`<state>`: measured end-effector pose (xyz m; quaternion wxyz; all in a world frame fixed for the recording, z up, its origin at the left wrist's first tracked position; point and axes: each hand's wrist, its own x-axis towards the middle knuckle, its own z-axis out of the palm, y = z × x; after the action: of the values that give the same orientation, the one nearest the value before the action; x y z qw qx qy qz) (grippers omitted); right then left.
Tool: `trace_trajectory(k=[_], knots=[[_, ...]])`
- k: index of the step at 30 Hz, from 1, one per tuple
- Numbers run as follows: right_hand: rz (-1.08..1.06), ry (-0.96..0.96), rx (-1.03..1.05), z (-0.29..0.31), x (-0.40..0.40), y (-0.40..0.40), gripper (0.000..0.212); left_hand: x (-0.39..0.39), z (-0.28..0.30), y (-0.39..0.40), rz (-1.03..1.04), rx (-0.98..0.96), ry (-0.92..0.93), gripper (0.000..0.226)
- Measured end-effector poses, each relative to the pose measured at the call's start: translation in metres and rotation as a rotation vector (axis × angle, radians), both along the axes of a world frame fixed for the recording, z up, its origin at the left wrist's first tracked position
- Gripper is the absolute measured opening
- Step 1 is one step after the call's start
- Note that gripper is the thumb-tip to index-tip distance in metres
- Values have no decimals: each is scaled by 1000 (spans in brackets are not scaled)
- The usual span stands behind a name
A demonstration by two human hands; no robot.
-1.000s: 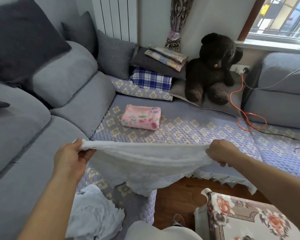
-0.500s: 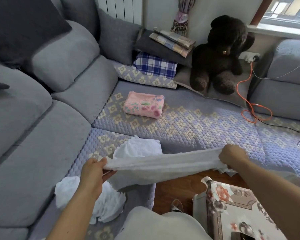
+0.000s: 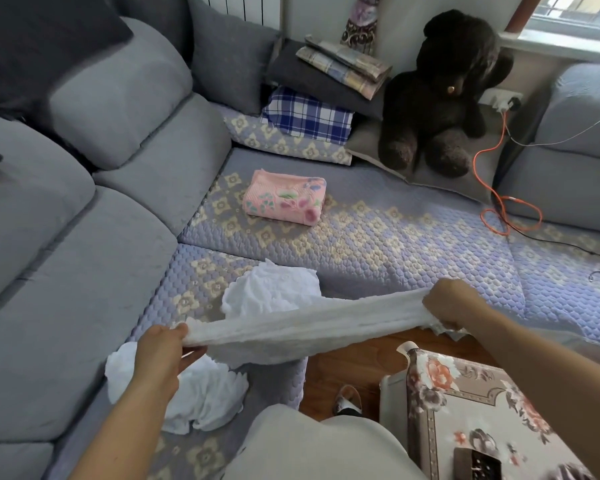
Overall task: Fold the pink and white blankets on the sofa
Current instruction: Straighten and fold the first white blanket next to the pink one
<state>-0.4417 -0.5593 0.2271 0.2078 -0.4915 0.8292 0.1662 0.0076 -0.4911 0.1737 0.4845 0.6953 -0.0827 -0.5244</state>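
Two hands are stretching the white blanket (image 3: 305,323) into a sagging band over the sofa (image 3: 378,244) edge: the left hand (image 3: 161,355) is pinching one end, the right hand (image 3: 447,304) is gripping the other in a fist. Judging by its droop, the cloth is handling as light, soft and limp, so edges and corners are the best holds. Beyond the hands, the pink blanket (image 3: 284,197) is lying already folded. Bunched white folds below the left hand are hiding the remaining corners.

Folded blanket (image 3: 284,201) on sofa seat (image 3: 395,251), behind stretched blanket (image 3: 305,327) (btwn both hands); teddy (image 3: 440,98) back-right.
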Motion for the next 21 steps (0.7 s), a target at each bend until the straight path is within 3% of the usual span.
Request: trace_trajectory(k=[2,3,6,8,10,12,14,21], knots=[[-189,-178,46,2,-3,-4,20,3,-4,4,34,43,62,19],[-163,-157,27,3,-4,-3,19,4,-6,6,65,69,123,22],[118,168,2,1,1,7,11,3,-10,13,189,110,272,35],[201,173,18,0,8,9,11,0,-12,15,243,89,269,38],[84,32,76,5,10,5,12,-1,-11,14,285,51,254,39],[-192,-258,109,7,4,-4,11,2,-5,10,291,13,229,38],[-268,-329,102,15,1,-7,14,4,4,5,282,-27,205,36],[388,419,-54,12,23,5,22,-12,42,-16,185,-119,110,18]])
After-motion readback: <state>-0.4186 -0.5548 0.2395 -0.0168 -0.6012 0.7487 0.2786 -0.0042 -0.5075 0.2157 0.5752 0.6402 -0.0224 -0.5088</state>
